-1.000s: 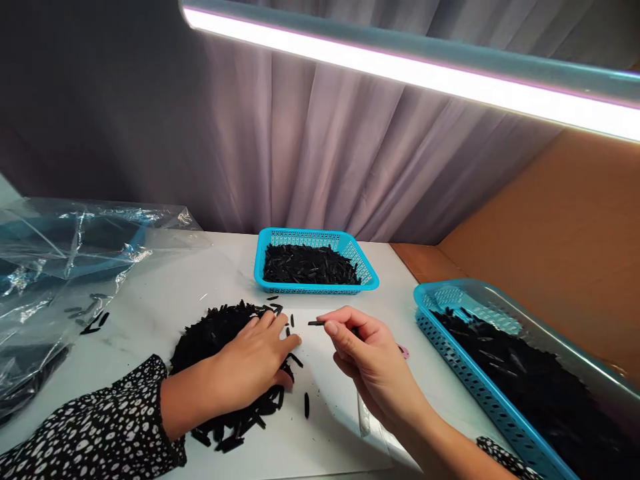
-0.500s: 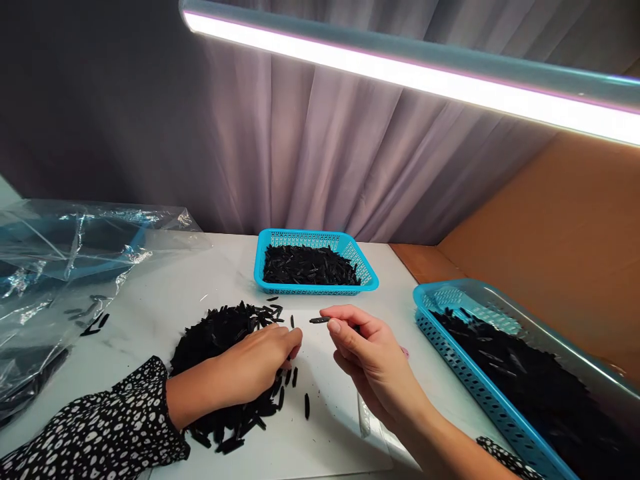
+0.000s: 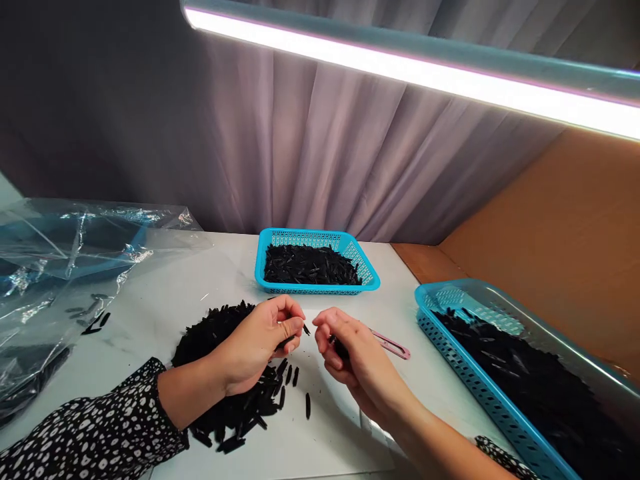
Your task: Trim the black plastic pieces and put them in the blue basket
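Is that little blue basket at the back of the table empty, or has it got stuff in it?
Filled: the small blue basket holds a heap of thin black pieces up to about its rim.

Left hand off the pile, black piece pinched, beside right hand

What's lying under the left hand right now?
A heap of small black sticks on the white table, with loose ones at its edge. The left hand, pinching one stick, covers the heap's middle, so that part is unseen.
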{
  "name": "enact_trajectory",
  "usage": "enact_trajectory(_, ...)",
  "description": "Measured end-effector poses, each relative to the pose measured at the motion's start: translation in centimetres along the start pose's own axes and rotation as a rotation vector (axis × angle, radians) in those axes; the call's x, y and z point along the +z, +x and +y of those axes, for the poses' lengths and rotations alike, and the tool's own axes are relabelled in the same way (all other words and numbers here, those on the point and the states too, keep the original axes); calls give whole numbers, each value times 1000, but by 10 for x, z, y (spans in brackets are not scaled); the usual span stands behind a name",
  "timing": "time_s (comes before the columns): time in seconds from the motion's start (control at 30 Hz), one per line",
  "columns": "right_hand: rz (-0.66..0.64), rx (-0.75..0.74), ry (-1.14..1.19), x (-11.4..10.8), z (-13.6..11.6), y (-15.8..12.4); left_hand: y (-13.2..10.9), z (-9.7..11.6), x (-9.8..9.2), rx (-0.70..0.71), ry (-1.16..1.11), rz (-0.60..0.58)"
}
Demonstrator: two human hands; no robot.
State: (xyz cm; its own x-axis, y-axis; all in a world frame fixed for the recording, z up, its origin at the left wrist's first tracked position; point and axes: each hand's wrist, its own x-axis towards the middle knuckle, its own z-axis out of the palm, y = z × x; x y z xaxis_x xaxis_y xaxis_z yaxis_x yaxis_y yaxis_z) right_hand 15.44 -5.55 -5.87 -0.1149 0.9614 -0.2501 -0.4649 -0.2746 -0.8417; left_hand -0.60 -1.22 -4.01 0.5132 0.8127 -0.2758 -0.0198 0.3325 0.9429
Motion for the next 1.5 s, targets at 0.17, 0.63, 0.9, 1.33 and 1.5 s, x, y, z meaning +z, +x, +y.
enact_trajectory(0.17, -13, -40, -99, 2, 8, -1, -5, 3, 3, 20, -40, 30)
enact_trajectory(0.63, 107, -74, -14, -1, -8, -4, -5, 4, 3, -266, -250, 67)
enact_trajectory(0.9, 124, -60, -11, -2, -13, -2, -8, 1, 1, -184, -109, -125)
enact_trajectory(1.33, 155, -256, -174, -6, -6, -2, -12, 8, 6, -45, -76, -35)
enact_trajectory(1.5, 151, -255, -192, -5, -5, -2, -13, 10, 6, -23, -23, -53)
